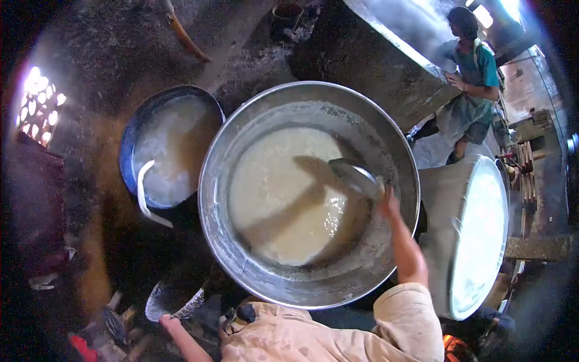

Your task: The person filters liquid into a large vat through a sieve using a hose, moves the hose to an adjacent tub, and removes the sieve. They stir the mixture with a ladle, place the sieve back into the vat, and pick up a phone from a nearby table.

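A wide metal vat (211,181) stands before me, holding a pale, creamy liquid (283,181). Over its right side, my right hand (387,202) grips the edge of a shiny metal bowl (357,176), which is tilted above the liquid. The bowl and my arm cast a dark shadow across the surface. Down at the lower left, my left hand (166,320) is closed at the rim of a round, whitish-crusted pan (158,301). Much of that pan lies in shadow, and my left fingers show only small.
A dark basin (128,154) of cloudy liquid sits left of the vat, with a curved white pipe (142,187) at its edge. On the right stands a large cloth-covered drum (479,241). A person (473,72) works beside a big steaming trough (386,54).
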Available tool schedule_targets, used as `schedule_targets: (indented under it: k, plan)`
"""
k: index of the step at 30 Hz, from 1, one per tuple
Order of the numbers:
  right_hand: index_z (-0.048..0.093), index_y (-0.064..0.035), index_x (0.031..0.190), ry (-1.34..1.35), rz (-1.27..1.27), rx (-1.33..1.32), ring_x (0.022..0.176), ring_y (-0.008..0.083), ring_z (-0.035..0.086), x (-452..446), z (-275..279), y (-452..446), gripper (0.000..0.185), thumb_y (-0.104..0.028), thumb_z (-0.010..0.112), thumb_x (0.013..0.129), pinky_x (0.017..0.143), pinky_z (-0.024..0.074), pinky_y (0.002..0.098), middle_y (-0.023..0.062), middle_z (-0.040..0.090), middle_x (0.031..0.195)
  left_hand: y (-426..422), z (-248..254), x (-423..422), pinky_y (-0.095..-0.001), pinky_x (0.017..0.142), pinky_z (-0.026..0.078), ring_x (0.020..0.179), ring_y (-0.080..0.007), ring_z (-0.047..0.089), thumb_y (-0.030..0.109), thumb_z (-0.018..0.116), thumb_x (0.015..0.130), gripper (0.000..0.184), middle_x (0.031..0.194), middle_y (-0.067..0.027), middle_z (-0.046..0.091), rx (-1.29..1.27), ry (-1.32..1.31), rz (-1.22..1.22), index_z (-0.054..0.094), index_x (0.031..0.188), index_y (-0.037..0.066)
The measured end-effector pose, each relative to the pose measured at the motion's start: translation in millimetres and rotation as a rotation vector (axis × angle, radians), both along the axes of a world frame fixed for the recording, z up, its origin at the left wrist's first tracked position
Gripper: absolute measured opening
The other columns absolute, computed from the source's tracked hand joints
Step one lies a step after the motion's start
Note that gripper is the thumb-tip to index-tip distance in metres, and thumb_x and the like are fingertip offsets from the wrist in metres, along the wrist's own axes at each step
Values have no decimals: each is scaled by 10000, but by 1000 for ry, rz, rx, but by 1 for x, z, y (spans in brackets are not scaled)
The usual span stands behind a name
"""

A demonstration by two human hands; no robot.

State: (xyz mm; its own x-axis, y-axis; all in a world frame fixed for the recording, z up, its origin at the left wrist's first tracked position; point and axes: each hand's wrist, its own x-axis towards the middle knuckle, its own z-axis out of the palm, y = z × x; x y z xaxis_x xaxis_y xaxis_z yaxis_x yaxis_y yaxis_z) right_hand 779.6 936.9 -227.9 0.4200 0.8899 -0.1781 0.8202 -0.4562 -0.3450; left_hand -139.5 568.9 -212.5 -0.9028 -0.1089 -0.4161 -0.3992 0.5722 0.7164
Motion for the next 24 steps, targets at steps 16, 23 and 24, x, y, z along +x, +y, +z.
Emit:
schedule_targets:
  k: [16,23,24]
  plan:
    - [654,-134,1033,-157,448,-1114,509,210,580,5,-87,220,356,-61,647,685,437,445,362,96,645,674,-44,70,7,-486,834,460,839,-314,541,147,549,548,292,923,-93,554,325,-144,319,544,826,56]
    - [663,-116,869,-196,747,-1025,507,212,588,-28,-161,181,255,-70,665,619,436,455,367,89,641,644,-57,86,21,-488,849,453,849,-313,540,153,552,536,311,935,-96,552,286,-129,250,547,832,58]
    - [664,-114,846,-202,780,-1009,507,212,589,-32,-166,172,240,-71,667,609,436,456,368,88,640,639,-59,87,22,-489,851,452,851,-313,540,154,553,534,314,937,-96,552,288,-130,243,547,833,58]
